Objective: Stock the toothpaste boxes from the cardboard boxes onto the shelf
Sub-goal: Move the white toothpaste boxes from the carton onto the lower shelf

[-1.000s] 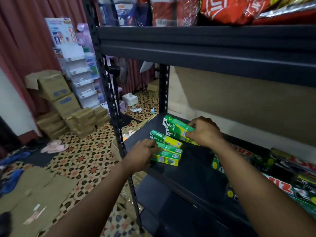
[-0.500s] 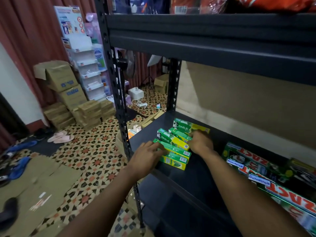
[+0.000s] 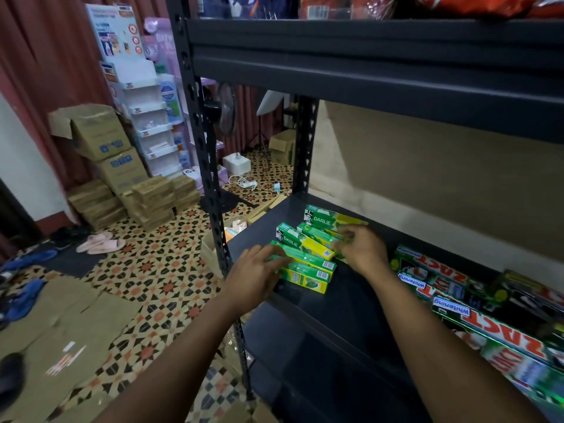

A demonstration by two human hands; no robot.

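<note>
Several green and yellow Darlie toothpaste boxes (image 3: 308, 253) lie in a loose pile at the left end of the dark metal shelf (image 3: 341, 300). My left hand (image 3: 254, 274) rests on the near-left ends of the front boxes, fingers spread over them. My right hand (image 3: 361, 250) lies over the right ends of the rear boxes, fingers bent onto them. One rear box (image 3: 329, 219) shows its Darlie label beyond my right hand.
Green and red Zact toothpaste boxes (image 3: 476, 303) fill the shelf's right part. A black upright post (image 3: 213, 193) stands at the shelf's left front corner. Cardboard cartons (image 3: 103, 154) are stacked on the patterned floor, flattened cardboard (image 3: 58, 331) lies nearer, and snack bags sit on the upper shelf (image 3: 381, 50).
My right hand slid from the rear boxes toward me and to the right along the pile. The boxes now lie closer together. My left hand stayed at the front boxes.
</note>
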